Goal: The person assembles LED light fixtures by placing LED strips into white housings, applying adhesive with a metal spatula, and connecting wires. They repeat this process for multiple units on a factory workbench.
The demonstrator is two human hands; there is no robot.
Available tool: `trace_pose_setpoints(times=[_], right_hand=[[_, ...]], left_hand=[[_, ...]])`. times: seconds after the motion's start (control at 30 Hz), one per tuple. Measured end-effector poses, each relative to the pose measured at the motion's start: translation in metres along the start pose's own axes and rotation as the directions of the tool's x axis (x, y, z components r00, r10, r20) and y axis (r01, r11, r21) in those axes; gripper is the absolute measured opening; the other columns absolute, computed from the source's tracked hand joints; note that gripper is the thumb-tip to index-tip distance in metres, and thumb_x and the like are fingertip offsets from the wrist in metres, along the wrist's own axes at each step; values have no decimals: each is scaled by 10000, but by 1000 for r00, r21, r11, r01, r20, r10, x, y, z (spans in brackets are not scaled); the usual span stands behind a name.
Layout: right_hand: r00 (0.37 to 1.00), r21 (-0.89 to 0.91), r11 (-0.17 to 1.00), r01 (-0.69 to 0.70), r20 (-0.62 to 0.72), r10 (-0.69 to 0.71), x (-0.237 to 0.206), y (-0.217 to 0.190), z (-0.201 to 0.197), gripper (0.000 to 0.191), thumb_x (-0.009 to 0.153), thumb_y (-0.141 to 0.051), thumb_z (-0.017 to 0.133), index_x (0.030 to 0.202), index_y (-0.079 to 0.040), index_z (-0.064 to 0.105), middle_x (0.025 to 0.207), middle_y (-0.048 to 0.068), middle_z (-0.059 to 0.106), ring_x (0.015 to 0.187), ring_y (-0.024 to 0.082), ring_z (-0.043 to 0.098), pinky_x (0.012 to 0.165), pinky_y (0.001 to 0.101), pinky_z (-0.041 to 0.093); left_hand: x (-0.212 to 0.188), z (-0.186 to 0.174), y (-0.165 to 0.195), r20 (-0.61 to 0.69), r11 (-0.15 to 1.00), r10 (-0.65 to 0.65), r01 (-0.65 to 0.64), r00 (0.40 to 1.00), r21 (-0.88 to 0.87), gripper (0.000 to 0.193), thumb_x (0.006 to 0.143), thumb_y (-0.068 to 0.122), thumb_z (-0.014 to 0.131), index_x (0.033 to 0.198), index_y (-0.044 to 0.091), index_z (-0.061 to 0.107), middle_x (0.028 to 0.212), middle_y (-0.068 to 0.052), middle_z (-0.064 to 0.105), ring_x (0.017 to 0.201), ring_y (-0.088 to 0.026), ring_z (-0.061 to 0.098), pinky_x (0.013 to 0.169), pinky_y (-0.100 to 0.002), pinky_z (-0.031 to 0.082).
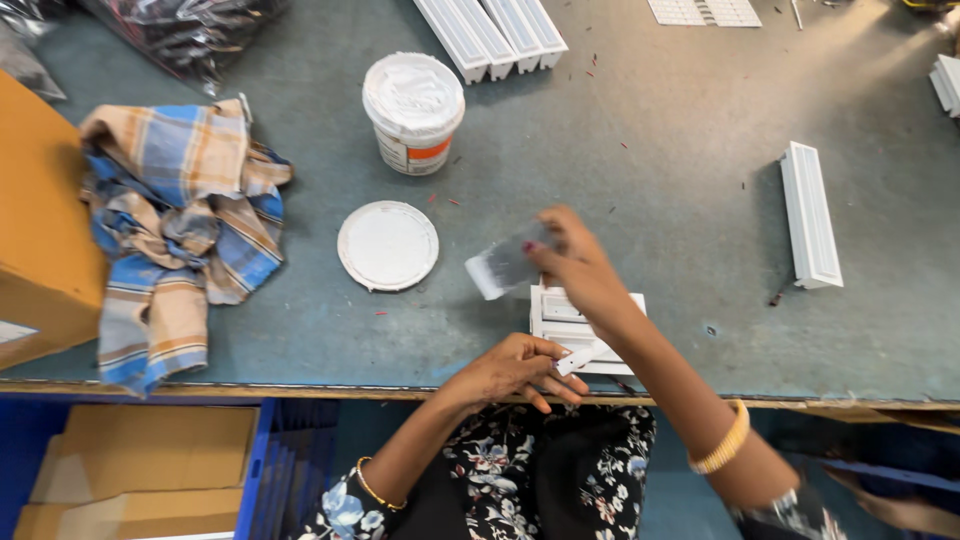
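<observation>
My right hand (580, 270) holds a flat metal scraper blade (505, 265) smeared with white paste, raised just above the table. Beneath it lies a small white plastic louvred piece (560, 312) near the table's front edge. My left hand (515, 368) rests on that piece's front side and pinches a thin white strip (582, 357) against it. An open white tub of white paste (413, 110) stands farther back, with its round white lid (388, 245) lying flat to the left of the scraper.
A checked blue and tan cloth (180, 230) lies crumpled at the left beside a cardboard box (40, 230). White louvred strips lie at the back (495, 35) and right (808, 215). A dark plastic bag (185, 35) sits far left. Blue crate with cardboard (150, 470) below the table.
</observation>
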State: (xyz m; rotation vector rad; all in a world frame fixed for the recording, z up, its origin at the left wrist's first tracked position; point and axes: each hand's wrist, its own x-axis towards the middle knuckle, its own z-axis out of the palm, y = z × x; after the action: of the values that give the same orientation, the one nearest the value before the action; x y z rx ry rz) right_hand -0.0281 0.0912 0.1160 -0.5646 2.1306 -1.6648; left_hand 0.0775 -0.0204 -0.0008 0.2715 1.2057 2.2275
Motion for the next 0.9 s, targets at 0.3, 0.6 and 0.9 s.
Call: trace_pose_setpoints(times=[0.3,0.6,0.9], right_hand=[[978,-121,978,-168,106,181,101,99,75,471,809,50,585,1210,-66,366,998,132,525,914,220,599,754,389,535],[989,-576,812,93,149,-8,33,27,40,487,938,-121,623,1367,-68,398,1158,247,653,991,377,700,850,457,545],[998,-659,751,-54,-54,24,-91,-15,-101,260,910,-40,620,1141,-67,736,1098,85,771,985,215,744,835,344,596]], left_hand=[[0,0,1,-24,999,-19,20,1000,47,374,1020,75,424,1318,-143,482,1158,-286,710,1051,-306,744,631,-259,624],[2,-2,6,-1,999,-45,45,999,11,368,1020,82,436,1286,-158,522,1147,-284,722,1031,-312,753,621,-272,617],[-4,-1,29,-1,991,-121,121,993,62,426,993,113,449,1344,-110,538,1163,-256,738,1015,-290,766,645,-277,630]])
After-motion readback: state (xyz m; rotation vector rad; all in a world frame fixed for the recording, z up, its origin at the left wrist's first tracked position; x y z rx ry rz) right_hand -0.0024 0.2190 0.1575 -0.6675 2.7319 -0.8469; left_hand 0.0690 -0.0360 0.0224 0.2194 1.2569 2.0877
